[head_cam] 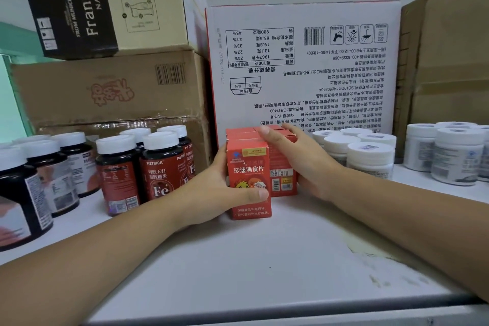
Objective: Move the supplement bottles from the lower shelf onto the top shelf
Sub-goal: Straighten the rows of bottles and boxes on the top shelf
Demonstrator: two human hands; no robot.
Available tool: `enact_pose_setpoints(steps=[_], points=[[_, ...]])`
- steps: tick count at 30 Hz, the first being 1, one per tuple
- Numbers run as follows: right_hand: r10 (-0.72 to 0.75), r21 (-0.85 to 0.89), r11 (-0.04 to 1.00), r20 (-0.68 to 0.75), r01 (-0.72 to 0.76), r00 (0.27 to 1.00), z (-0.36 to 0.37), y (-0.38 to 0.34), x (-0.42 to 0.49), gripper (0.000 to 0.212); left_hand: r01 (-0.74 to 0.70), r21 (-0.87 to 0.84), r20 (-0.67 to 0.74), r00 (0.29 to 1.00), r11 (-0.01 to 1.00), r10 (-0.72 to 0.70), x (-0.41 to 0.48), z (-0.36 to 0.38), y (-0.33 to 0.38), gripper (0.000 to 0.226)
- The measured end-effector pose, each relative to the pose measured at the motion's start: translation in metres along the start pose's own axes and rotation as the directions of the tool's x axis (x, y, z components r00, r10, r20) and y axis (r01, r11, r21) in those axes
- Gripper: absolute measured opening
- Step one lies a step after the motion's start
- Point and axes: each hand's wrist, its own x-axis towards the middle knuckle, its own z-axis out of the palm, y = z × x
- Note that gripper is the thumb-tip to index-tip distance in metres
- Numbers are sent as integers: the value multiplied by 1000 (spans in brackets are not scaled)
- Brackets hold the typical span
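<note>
My left grip point(222, 188) closes round the boxes point(248, 167) from the left, thumb across the front label; my right grip point(299, 156) clasps their top and right side. The boxes stand on the shelf point(264, 259) between dark bottles point(158, 167) and white bottles point(370, 156). Press both sides evenly and hold the block square while seating it

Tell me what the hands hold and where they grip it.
Red boxes: the left hand grips the front box's left side, thumb across its front; the right hand lies over their top and right side.
</note>
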Motion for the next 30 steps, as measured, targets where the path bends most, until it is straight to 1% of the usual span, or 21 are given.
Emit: enact_pose_setpoints(steps=[2,4,7,11,16,20,22,24,25,26,27,28,29,30], points=[[-11,19,1000,60,10,998,-2,0,-3,108,6,2,-4,1000,1000,-6,0,-1,0,88],[-10,2,1000,87,10,996,-1,1,-6,115,6,12,-1,1000,1000,-6,1,-1,0,88],[-32,-24,999,71,34,997,-1,1,-7,111,15,48,0,1000,999,-15,2,-1,-2,92],[-41,-32,999,49,43,998,0,2,-8,111,35,59,4,999,998,-35,5,-4,-5,95],[-65,-68,996,15,66,998,1,6,-5,124,39,63,-3,999,997,-39,7,-3,-8,91],[-54,-62,997,11,54,998,0,7,-4,124,49,58,-13,999,997,-49,7,-2,-8,90],[-46,-60,997,-5,46,999,2,5,-4,115,50,49,-25,998,998,-49,6,-3,-7,93],[-25,-101,995,-70,18,997,5,-1,-4,101,42,62,-30,999,997,-40,4,-3,-3,97],[-19,-117,993,-115,6,993,5,-5,-4,99,30,61,-39,999,998,-28,2,-3,0,93],[-32,-134,991,-154,11,988,6,-10,-3,95,5,55,-63,998,998,-1,1,-3,5,83],[-63,-165,986,-174,34,983,8,-17,-4,87,-24,47,-93,995,999,28,0,-3,10,71],[-107,-206,976,-185,68,977,9,-26,-7,75,-59,37,-126,990,998,63,-2,-4,19,66],[-146,-241,966,-187,98,971,9,-36,-11,61,-94,41,-161,982,995,99,-4,-5,29,65],[-177,-261,957,-179,127,968,8,-48,-14,49,-126,51,-179,975,991,134,-5,-9,38,70]])
